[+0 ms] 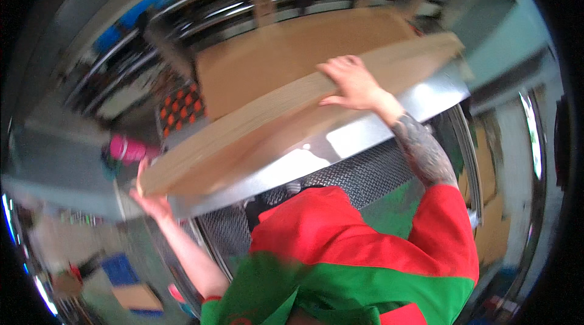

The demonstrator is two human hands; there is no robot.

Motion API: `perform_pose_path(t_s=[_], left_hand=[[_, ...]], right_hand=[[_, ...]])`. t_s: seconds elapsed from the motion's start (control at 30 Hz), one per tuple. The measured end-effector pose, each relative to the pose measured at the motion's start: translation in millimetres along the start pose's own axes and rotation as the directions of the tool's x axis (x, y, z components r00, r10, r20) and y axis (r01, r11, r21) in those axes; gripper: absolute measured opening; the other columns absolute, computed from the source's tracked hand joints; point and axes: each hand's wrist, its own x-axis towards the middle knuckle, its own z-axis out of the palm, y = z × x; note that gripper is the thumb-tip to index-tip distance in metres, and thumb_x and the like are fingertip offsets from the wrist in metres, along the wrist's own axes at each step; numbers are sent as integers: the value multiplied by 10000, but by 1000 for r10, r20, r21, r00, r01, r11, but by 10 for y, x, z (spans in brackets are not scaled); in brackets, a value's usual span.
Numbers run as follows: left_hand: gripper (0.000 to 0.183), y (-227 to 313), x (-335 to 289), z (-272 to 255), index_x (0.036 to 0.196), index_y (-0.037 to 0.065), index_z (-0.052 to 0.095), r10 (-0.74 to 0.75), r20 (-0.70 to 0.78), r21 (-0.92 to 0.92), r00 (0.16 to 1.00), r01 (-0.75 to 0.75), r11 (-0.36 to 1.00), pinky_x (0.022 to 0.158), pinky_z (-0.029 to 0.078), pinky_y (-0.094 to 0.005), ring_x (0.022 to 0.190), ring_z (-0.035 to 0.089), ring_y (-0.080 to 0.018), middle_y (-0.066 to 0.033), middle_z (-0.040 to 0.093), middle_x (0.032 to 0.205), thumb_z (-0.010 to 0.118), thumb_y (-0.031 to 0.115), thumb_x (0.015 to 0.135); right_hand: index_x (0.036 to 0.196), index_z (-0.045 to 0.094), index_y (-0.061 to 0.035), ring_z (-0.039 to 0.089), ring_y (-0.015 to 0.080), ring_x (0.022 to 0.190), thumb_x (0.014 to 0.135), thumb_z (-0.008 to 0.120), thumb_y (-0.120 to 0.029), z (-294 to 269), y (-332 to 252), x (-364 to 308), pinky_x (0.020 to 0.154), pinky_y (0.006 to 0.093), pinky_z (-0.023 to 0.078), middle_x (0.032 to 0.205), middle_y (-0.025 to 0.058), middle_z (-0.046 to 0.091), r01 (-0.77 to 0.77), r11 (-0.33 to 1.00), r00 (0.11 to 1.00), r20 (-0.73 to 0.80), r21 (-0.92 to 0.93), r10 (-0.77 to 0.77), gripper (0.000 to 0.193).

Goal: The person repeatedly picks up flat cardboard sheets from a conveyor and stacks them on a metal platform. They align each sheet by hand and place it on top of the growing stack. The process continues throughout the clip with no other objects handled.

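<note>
A long, thick stack of cardboard sheets (243,121) lies slantwise across a shiny metal bed (310,164), its layered edge showing as a tan band. At the left end of the stack, my left hand (152,200) is closed round the corner, fingers up along its end. My right hand (356,88) grips across the band right of the middle, fingers over the far side and thumb on the near side. Beyond the band spreads a broad brown cardboard surface (292,51); whether it belongs to the same stack I cannot tell. The picture is somewhat blurred.
Metal rollers and bars (207,15) of a machine run along the back. An orange-and-black grid (180,109) and a pink object (126,148) are at the left. A treadplate step (389,170) lies below the bed. Cardboard pieces (490,228) lean at the right.
</note>
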Motion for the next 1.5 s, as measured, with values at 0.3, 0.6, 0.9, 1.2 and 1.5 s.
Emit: perform_pose_path(t_s=[0.3, 0.6, 0.9, 1.2, 1.5], left_hand=[[1101, 80, -207, 262, 1773, 103, 304, 14, -1, -42, 1000, -14, 999, 1376, 150, -497, 1663, 324, -318, -175, 433, 1763, 107, 901, 1040], [945, -39, -176, 232, 1786, 111, 262, 80, 92, -84, 993, -72, 994, 1385, 104, -489, 1701, 242, -295, -129, 346, 1818, 142, 776, 1127], [1005, 172, 16, 282, 1739, 23, 339, 129, 24, 2, 991, -129, 992, 1382, 153, -544, 1661, 319, -386, -205, 433, 1752, 90, 759, 1102], [756, -31, 44, 111, 1147, 7, 697, 13, 73, -74, 997, -7, 997, 1126, 475, -500, 1231, 647, -314, -187, 718, 1186, 220, 594, 1123], [773, -16, -34, 247, 1380, 8, 653, -70, 78, -67, 994, 75, 995, 1193, 411, -500, 1297, 614, -334, -194, 695, 1325, 216, 592, 1123]], right_hand=[[1586, 516, -68, 525, 413, 1464, 787, 940, -415, -82, -92, -47, 1299, 565, 330, 1499, 166, 620, -109, 994, 993, 42, -30, 110, 968], [1592, 518, -68, 484, 424, 1516, 780, 959, -371, -33, -66, -47, 1318, 570, 317, 1558, 202, 587, -119, 990, 992, 41, -71, 122, 973], [1639, 456, -76, 330, 355, 1659, 828, 896, -584, -20, -104, -199, 1356, 617, 247, 1700, 153, 475, -172, 980, 983, 46, -105, 177, 1054], [1541, 529, -88, 507, 376, 1481, 785, 926, -549, -46, -193, -222, 1311, 636, 296, 1464, 137, 606, -188, 981, 982, -1, -56, 188, 970], [1500, 527, -85, 502, 375, 1472, 799, 943, -473, -49, -132, -224, 1314, 634, 293, 1426, 139, 591, -199, 976, 979, 20, -93, 202, 903]])
